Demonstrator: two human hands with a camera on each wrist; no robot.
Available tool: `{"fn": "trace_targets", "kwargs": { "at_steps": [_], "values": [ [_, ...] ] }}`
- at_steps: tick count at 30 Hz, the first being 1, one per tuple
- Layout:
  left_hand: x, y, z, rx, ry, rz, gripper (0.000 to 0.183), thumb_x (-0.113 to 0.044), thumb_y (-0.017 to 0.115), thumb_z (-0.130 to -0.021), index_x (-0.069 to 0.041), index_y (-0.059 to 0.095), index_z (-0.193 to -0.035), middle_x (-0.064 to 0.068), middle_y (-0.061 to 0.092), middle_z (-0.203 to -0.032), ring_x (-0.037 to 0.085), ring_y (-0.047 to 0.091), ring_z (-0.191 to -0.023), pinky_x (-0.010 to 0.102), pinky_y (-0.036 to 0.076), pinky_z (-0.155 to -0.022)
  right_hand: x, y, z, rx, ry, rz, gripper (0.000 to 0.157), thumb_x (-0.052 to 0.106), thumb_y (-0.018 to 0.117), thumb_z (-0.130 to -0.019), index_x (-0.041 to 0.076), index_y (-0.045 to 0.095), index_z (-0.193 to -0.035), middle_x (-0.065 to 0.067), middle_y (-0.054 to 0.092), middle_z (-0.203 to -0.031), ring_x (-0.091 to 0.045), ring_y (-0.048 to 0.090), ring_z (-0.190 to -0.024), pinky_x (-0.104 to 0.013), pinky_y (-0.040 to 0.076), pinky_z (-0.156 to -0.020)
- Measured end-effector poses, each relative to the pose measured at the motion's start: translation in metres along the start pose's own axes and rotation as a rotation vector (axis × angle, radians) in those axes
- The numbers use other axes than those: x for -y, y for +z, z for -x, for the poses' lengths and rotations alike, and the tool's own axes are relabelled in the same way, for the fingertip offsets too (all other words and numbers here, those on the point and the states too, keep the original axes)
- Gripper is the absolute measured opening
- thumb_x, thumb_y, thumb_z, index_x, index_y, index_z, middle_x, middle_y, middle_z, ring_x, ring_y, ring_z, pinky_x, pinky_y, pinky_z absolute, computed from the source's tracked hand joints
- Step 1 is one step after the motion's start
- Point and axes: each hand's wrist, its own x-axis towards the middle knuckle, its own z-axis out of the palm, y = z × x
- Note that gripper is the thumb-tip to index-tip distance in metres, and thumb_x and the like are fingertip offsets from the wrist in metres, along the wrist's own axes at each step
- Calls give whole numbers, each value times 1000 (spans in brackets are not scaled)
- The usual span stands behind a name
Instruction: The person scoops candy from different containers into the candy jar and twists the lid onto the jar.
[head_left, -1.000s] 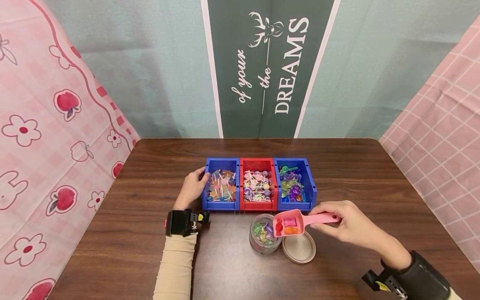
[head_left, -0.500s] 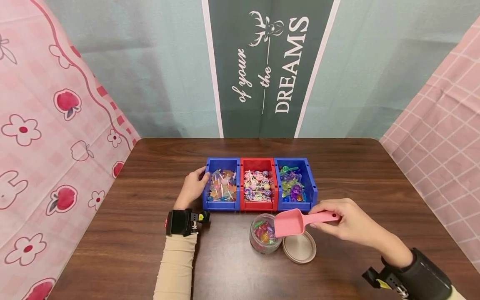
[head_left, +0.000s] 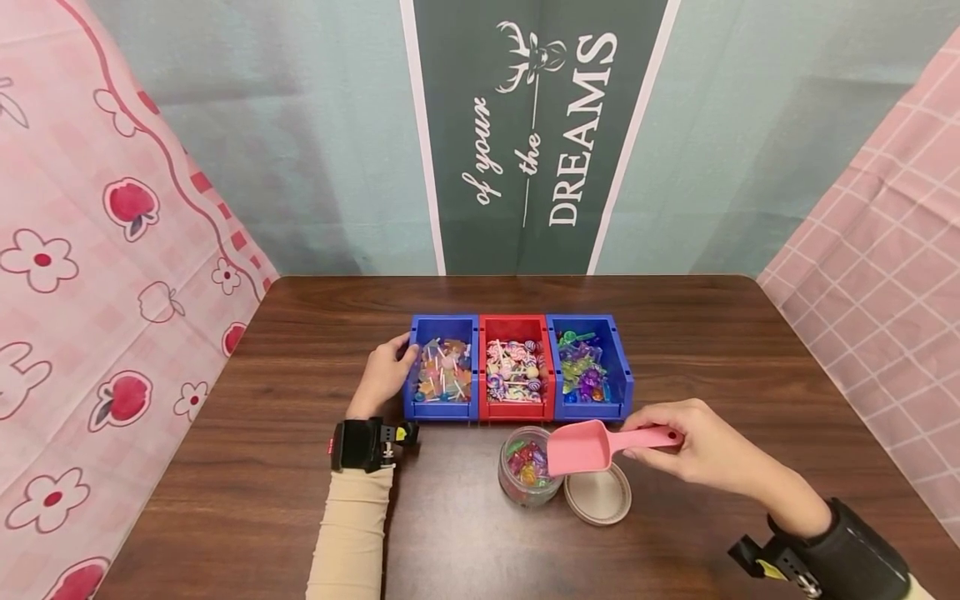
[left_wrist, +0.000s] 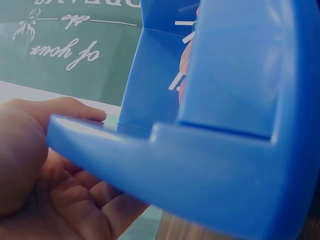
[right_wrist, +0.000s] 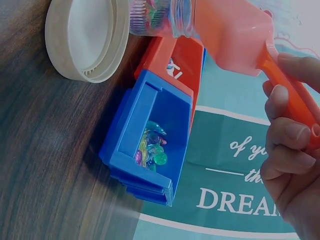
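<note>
My right hand point(head_left: 693, 442) grips the handle of a pink scoop point(head_left: 579, 447), thumb and fingers around it in the right wrist view. The scoop is empty, tilted over the rim of a clear jar point(head_left: 528, 487). Colourful translucent candies point(head_left: 529, 463) lie in the jar. My left hand point(head_left: 385, 371) holds the side wall of the left blue bin point(head_left: 441, 411), which contains lollipops; in the left wrist view the wall runs between thumb and fingers. Beside the jar lies a round cream lid point(head_left: 597, 497), partly under the scoop.
A red bin point(head_left: 517, 412) of striped lollipops and another blue bin point(head_left: 589, 412) of coloured candies adjoin the left bin in a row. All stand on a dark wooden table point(head_left: 262, 467), with fabric hung behind and at both sides.
The red, pink and orange candies have gone from the scoop into the jar, where they now lie on top. Both hands have stayed about where they were.
</note>
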Motion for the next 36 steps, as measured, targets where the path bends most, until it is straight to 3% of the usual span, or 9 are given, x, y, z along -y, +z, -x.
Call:
{"fn": "trace_targets", "kwargs": {
  "at_steps": [9, 19, 28, 36],
  "values": [
    [0, -1, 1, -1, 9, 4, 48, -20, 45, -102, 3, 41, -143, 27, 50, -142, 40, 54, -127, 51, 44, -107, 4, -3, 1, 67, 28, 74, 28, 7, 83, -70, 18, 71, -92, 8, 69, -75, 12, 42, -63, -4, 34, -49],
    [-1, -2, 2, -17, 24, -10, 47, -20, 46, -101, 5, 43, -141, 27, 52, -139, 39, 56, -125, 51, 45, -107, 8, -4, -4, -5, 7, 125, 30, 3, 81, -69, 22, 69, -89, 17, 61, -72, 12, 41, -61, -1, 34, -52],
    [-1, -1, 1, -31, 39, -23, 47, -18, 47, -101, 6, 44, -140, 28, 53, -138, 38, 57, -124, 50, 46, -106, 6, -9, -4, -28, 33, 99, 27, -4, 79, -69, 13, 69, -89, 11, 61, -69, 12, 41, -61, -5, 36, -49],
    [0, -1, 0, -28, 37, -22, 47, -19, 47, -101, 6, 43, -141, 28, 53, -138, 38, 57, -124, 51, 46, -106, -1, -16, -8, -52, 72, 184, 24, -6, 78, -66, 10, 70, -83, 14, 55, -63, 13, 36, -56, -6, 32, -46]
  ]
}}
